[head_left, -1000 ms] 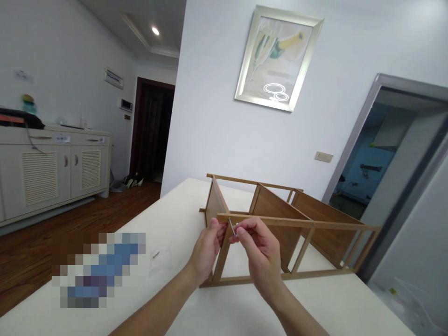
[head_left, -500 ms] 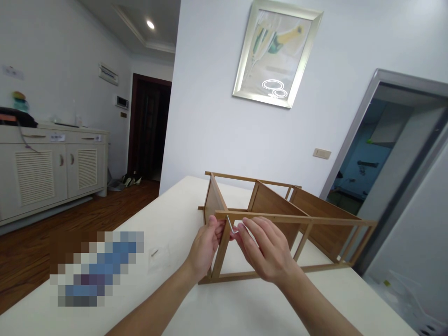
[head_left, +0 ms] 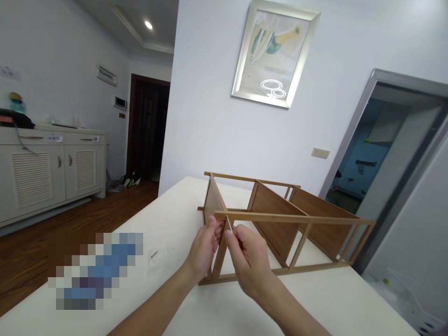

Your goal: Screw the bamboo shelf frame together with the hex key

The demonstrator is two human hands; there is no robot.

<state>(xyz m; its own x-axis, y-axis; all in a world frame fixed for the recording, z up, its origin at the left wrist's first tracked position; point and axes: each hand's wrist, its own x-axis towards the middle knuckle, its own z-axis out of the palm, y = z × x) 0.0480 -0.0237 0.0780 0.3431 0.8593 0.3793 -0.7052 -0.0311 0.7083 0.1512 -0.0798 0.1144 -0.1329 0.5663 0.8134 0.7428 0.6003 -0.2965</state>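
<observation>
The wooden shelf unit (head_left: 268,217) lies on its side on the surface (head_left: 175,233). At the unit's near left corner, the left hand (head_left: 206,245) is clamped on it, some fingertips hidden; the right hand (head_left: 249,254) pinches a thin metal rod (head_left: 229,223), lower end covered. Left of the unit, a pixelated patch (head_left: 98,273) obscures everything.

Home interior: louvred cabinet (head_left: 37,179), framed picture (head_left: 276,53), shoes (head_left: 131,182) near doorway (head_left: 146,128).
</observation>
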